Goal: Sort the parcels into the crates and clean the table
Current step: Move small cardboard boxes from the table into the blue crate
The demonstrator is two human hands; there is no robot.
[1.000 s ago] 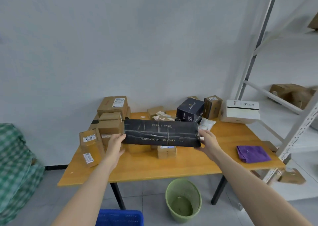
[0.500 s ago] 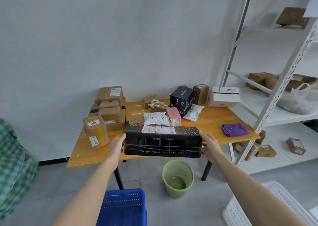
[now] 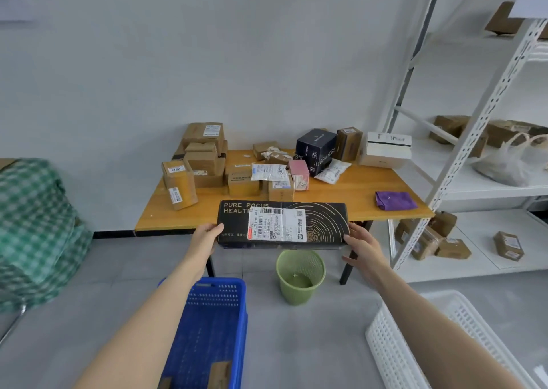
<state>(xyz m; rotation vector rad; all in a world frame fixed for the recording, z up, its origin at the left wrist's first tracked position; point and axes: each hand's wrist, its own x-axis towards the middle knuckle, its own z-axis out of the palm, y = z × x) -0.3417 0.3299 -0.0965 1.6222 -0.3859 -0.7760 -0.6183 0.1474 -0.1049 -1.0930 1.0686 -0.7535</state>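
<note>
I hold a long black box (image 3: 320,225) with gold swirls and a white shipping label in the air in front of the table's near edge. My left hand (image 3: 206,236) grips its left end and my right hand (image 3: 360,242) grips its right end. Its labelled top faces me. A blue crate (image 3: 207,329) stands on the floor at lower left, partly behind my left forearm, with brown pieces showing inside. A white crate (image 3: 394,356) lies at lower right. Several brown, black, pink and white parcels (image 3: 204,163) crowd the back of the orange table (image 3: 350,199).
A green waste basket (image 3: 299,276) stands on the floor under the table's front edge. A purple cloth (image 3: 396,200) lies on the table's right end. White metal shelving (image 3: 462,157) with boxes and a bag fills the right. A green checked cover (image 3: 35,225) is at left.
I have stepped back from the table with the black box, and it has tipped so its labelled top faces me. The blue and white crates have come into view.
</note>
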